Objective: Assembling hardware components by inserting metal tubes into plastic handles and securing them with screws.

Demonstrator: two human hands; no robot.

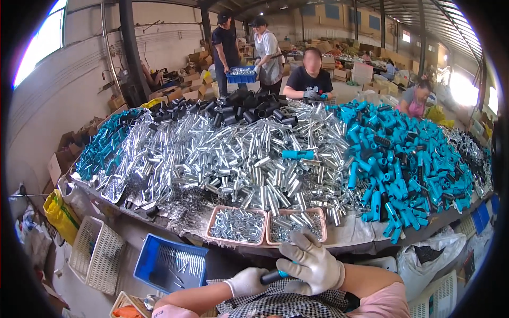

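A blue-and-black handle (pixel 275 275) is held low in the picture, just in front of the near edge of the worktop (pixel 366 245) and above a checked cloth (pixel 281 305) on the lap. The left hand (pixel 246 281), in a white glove, is closed on the black end of the handle, its grip clamped around it. The right hand (pixel 314 265), also gloved in white, is laid over the blue end; its grip is closed on the handle with two fingers (pixel 297 238) raised toward the worktop.

Just beyond the hands, two pink trays (pixel 266 218) are set side by side at the worktop's edge, both filled with small silver metal parts. Behind them, a wide heap of silver tubes (pixel 238 153) is spread across the middle of the worktop. A large heap of blue handles (pixel 403 164) is piled to the right of it, and a smaller one (pixel 106 146) lies at the far left. Black tubes (pixel 244 106) are heaped at the far side.

Below the worktop on the left, a blue crate (pixel 169 265) with a few metal pieces in it is seen on the floor, next to a white basket (pixel 98 254) and a yellow bag (pixel 61 214).

Across the worktop a person in a dark shirt (pixel 310 79) is seated, another in a pink top (pixel 416 98) is bent over at the right, and two standing people are seen farther back with a blue bin (pixel 241 75) held between them.
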